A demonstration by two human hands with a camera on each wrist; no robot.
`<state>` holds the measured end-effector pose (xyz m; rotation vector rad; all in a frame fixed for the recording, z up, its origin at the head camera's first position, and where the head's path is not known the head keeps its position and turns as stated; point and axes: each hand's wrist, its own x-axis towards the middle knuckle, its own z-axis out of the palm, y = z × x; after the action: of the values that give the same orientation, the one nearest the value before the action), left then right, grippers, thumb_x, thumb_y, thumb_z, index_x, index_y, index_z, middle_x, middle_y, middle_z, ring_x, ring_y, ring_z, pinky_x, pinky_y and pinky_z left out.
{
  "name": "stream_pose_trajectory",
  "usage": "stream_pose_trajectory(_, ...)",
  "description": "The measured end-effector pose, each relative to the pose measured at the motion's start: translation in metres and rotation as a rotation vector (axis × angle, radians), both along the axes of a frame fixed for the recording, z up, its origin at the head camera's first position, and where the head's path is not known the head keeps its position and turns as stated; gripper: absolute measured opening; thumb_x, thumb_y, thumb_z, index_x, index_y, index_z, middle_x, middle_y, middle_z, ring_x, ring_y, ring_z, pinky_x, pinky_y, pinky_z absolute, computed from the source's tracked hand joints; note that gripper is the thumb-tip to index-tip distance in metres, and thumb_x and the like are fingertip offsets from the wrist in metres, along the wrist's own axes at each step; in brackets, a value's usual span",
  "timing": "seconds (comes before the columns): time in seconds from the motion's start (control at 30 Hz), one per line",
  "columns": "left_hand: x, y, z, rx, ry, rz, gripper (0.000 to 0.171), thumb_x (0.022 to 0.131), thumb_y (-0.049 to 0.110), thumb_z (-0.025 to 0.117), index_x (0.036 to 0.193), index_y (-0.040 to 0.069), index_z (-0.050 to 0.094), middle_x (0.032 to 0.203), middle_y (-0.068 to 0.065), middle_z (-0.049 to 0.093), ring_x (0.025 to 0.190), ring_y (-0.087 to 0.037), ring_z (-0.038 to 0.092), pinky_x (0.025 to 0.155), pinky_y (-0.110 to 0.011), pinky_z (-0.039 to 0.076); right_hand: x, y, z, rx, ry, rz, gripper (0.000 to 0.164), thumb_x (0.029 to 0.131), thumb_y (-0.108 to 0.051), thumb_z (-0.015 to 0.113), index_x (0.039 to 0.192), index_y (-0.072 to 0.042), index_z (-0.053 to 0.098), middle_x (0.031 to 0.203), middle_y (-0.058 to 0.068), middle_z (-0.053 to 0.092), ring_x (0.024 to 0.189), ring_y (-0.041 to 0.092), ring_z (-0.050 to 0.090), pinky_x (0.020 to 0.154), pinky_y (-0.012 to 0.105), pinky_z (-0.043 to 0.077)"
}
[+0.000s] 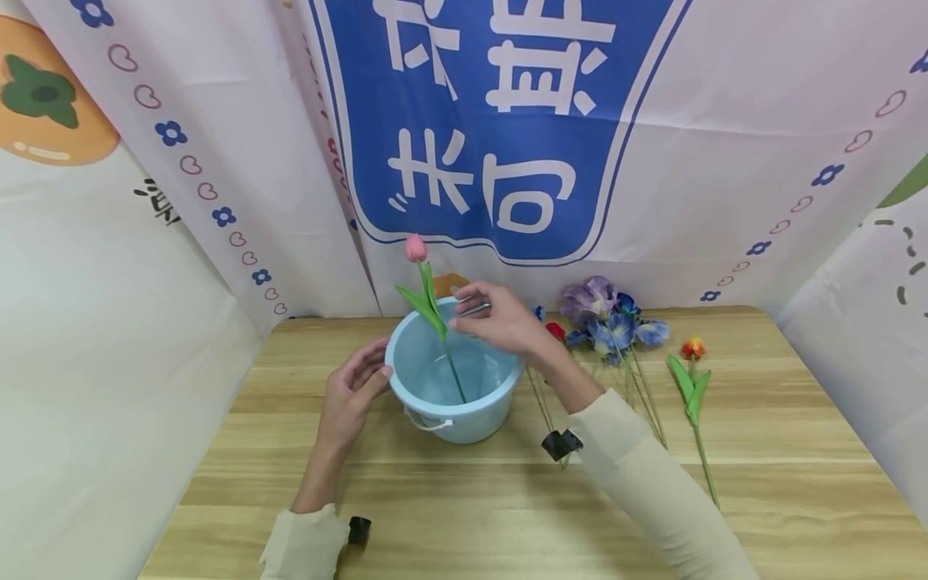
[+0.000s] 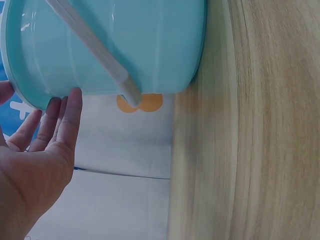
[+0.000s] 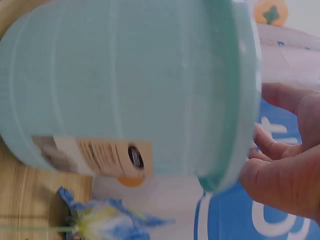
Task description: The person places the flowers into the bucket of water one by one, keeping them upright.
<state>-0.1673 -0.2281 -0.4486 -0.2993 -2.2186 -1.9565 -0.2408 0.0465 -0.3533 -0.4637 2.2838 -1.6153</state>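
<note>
A light blue bucket (image 1: 464, 431) stands upright on the wooden table. Inside it leans a pink tulip (image 1: 416, 248) with green leaves, its stem reaching toward the bucket's bottom. My left hand (image 1: 353, 395) is at the bucket's left side, thumb by the rim and fingers extended along the outer wall, as the left wrist view also shows. Over the bucket's far right rim is my right hand (image 1: 500, 322), fingers and thumb apart beside the tulip's leaves. It appears to hold nothing. In the right wrist view the bucket's rim partly hides its fingertips.
Right of the bucket lie blue and purple flowers (image 1: 612, 326) and a red flower (image 1: 555, 330), partly behind my right arm. Farther right is an orange-red tulip (image 1: 693, 349). A white bucket handle (image 1: 431, 424) hangs in front. Printed cloth (image 1: 275, 145) hangs behind the table.
</note>
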Motion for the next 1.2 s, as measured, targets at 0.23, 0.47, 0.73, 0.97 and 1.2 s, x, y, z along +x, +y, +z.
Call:
stream_pose_trajectory(0.23, 0.000, -0.001, 0.000, 0.003, 0.007, 0.003, 0.051, 0.105, 0.003, 0.063, 0.153, -0.007, 0.050, 0.146, -0.031, 0.059, 0.117, -0.004, 0.069, 0.097, -0.024, 0.065, 0.009, 0.043, 0.003, -0.117, -0.007, -0.061, 0.053, 0.102, -0.012, 0.073, 0.149, 0.000, 0.052, 0.144, 0.024, 0.062, 0.132, 0.038, 0.064, 0.109, 0.051, 0.063)
stream_pose_trajectory(0.47, -0.001, -0.001, 0.000, 0.013, 0.010, 0.004, 0.050, 0.104, 0.002, 0.063, 0.152, -0.008, 0.051, 0.145, -0.032, 0.059, 0.117, -0.005, 0.070, 0.096, -0.025, 0.066, 0.017, 0.094, -0.005, -0.192, -0.019, -0.159, 0.058, 0.103, -0.012, 0.072, 0.154, 0.001, 0.047, 0.147, 0.025, 0.058, 0.129, 0.033, 0.066, 0.102, 0.036, 0.066)
stream_pose_trajectory(0.73, 0.000, 0.001, 0.001, 0.017, 0.009, -0.002, 0.049, 0.105, 0.003, 0.064, 0.152, -0.007, 0.052, 0.145, -0.032, 0.059, 0.117, -0.005, 0.070, 0.097, -0.026, 0.066, 0.034, 0.154, -0.023, -0.268, -0.012, -0.255, 0.064, 0.105, -0.012, 0.070, 0.157, 0.008, 0.038, 0.136, 0.015, 0.060, 0.111, 0.008, 0.071, 0.101, 0.028, 0.065)
stream_pose_trajectory(0.97, 0.000, 0.000, 0.001, 0.010, 0.009, 0.003, 0.050, 0.104, 0.002, 0.064, 0.151, -0.007, 0.052, 0.145, -0.031, 0.060, 0.117, -0.004, 0.070, 0.097, -0.025, 0.066, 0.046, 0.199, -0.045, -0.380, -0.024, -0.320, 0.040, 0.104, -0.010, 0.071, 0.139, -0.008, 0.052, 0.123, 0.000, 0.064, 0.107, 0.008, 0.072, 0.100, 0.025, 0.065)
stream_pose_trajectory(1.2, 0.000, 0.000, 0.000, 0.005, 0.008, 0.003, 0.050, 0.104, 0.003, 0.064, 0.152, -0.006, 0.052, 0.146, -0.031, 0.060, 0.117, -0.005, 0.070, 0.097, -0.026, 0.066, 0.055, 0.242, -0.069, -0.532, -0.063, -0.404, 0.033, 0.103, -0.001, 0.068, 0.132, -0.013, 0.056, 0.116, -0.005, 0.071, 0.101, 0.007, 0.075, 0.091, 0.023, 0.067)
